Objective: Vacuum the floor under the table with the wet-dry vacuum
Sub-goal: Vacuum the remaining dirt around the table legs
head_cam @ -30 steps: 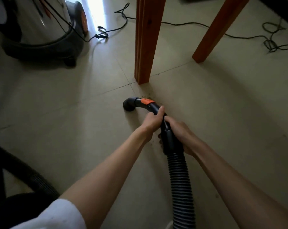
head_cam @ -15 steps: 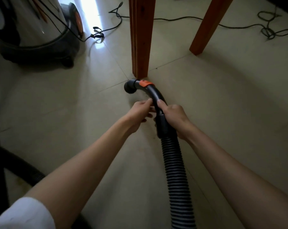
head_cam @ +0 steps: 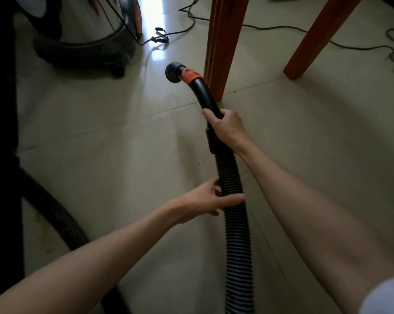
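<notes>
A pale tiled floor (head_cam: 101, 143) carries the steel-drum wet-dry vacuum on its black wheeled base (head_cam: 82, 41) at upper left, with two orange-brown wooden table legs (head_cam: 223, 41) standing to its right. The black ribbed vacuum hose (head_cam: 234, 211) runs up the middle to a curved black handle with an orange collar (head_cam: 191, 75), its round nozzle (head_cam: 172, 70) just left of the nearer leg. The right hand (head_cam: 227, 128) is wrapped round the handle, while the left hand (head_cam: 205, 200) loosely pinches the ribbed hose lower down, thumb across it.
</notes>
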